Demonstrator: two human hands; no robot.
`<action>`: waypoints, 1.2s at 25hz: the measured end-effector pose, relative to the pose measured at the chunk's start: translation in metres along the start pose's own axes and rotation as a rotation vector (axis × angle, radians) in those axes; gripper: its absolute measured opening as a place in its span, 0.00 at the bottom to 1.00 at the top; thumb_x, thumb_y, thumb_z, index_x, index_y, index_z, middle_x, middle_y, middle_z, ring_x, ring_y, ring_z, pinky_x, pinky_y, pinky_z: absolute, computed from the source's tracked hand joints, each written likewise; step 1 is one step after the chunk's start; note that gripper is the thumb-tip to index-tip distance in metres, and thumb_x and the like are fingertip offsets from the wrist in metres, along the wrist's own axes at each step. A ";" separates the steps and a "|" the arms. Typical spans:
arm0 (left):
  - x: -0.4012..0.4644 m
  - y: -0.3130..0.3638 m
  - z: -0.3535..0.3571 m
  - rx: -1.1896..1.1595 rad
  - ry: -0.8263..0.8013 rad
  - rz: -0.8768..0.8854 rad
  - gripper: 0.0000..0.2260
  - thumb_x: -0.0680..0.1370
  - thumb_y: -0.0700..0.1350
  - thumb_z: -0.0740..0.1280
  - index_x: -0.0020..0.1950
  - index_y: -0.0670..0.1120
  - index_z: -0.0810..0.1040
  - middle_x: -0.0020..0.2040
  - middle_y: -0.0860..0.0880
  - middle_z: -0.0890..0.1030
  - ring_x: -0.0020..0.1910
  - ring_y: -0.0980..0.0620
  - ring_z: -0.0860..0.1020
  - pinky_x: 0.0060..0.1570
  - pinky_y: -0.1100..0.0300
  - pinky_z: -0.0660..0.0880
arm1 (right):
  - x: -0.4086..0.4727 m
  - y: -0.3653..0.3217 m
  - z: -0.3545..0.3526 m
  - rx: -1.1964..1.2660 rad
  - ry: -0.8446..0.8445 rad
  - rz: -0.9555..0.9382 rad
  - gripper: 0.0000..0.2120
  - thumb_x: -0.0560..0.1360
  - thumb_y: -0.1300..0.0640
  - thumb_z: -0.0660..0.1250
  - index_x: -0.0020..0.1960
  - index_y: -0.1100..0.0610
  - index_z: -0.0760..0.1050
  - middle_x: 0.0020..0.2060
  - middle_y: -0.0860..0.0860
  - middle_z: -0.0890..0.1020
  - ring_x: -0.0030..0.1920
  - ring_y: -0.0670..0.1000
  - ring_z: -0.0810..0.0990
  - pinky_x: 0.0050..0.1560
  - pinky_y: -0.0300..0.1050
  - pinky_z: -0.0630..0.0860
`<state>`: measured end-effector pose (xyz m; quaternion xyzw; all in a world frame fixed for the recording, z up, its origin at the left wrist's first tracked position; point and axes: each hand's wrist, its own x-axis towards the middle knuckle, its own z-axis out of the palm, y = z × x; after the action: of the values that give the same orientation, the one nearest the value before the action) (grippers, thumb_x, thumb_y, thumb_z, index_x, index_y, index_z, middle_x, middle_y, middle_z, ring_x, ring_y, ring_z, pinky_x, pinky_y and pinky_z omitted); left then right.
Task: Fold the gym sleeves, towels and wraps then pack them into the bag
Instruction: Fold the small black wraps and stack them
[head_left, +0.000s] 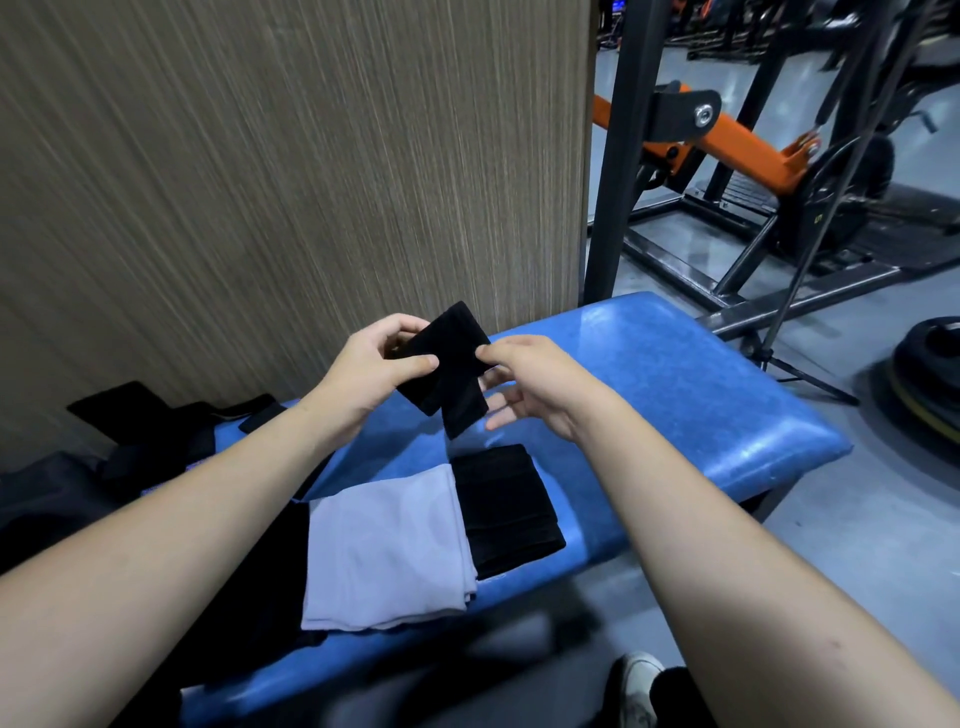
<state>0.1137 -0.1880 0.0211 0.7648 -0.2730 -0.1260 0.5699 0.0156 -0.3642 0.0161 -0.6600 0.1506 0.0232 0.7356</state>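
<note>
Above the blue worktop (675, 374), the left hand (371, 371) pinches a black wrap (447, 358); the right hand (535, 384) pinches its edge. Folded grey towel (384, 551) and black folded sleeve (506, 506) lie below. No readable writing.

One head-worn view, looking forward and down

It sits close above a blue bench (675, 395) at lower centre; a wood wall (260, 182) fills the upper left.

The left hand's (371, 371) fingers were hidden behind the black wrap (447, 364). The dark bag (47, 499) at near left ran off the edge — its shape was unclear. A white shoe (638, 686) was cut off below — blurred.
</note>
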 end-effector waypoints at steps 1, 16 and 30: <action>-0.001 0.000 0.002 0.028 -0.009 0.018 0.12 0.75 0.33 0.71 0.53 0.47 0.82 0.47 0.46 0.83 0.47 0.51 0.80 0.53 0.53 0.76 | 0.002 0.000 -0.001 0.049 -0.006 0.019 0.14 0.81 0.52 0.60 0.57 0.61 0.75 0.42 0.59 0.81 0.37 0.60 0.84 0.46 0.58 0.82; -0.003 -0.003 0.011 0.287 -0.066 0.073 0.08 0.79 0.47 0.70 0.57 0.53 0.83 0.59 0.51 0.78 0.59 0.55 0.78 0.64 0.56 0.73 | 0.006 0.002 0.005 0.157 0.023 -0.063 0.17 0.75 0.73 0.58 0.61 0.63 0.70 0.49 0.64 0.79 0.40 0.64 0.85 0.35 0.50 0.83; 0.002 -0.002 0.011 -0.083 -0.035 -0.269 0.03 0.77 0.38 0.70 0.48 0.42 0.77 0.42 0.43 0.83 0.42 0.47 0.80 0.45 0.55 0.77 | 0.016 0.013 0.003 -0.365 0.241 -0.438 0.20 0.67 0.64 0.69 0.55 0.46 0.75 0.52 0.51 0.80 0.50 0.49 0.78 0.48 0.43 0.77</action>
<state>0.1101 -0.1972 0.0160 0.7678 -0.1725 -0.2257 0.5742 0.0286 -0.3627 0.0000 -0.7961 0.0844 -0.1876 0.5692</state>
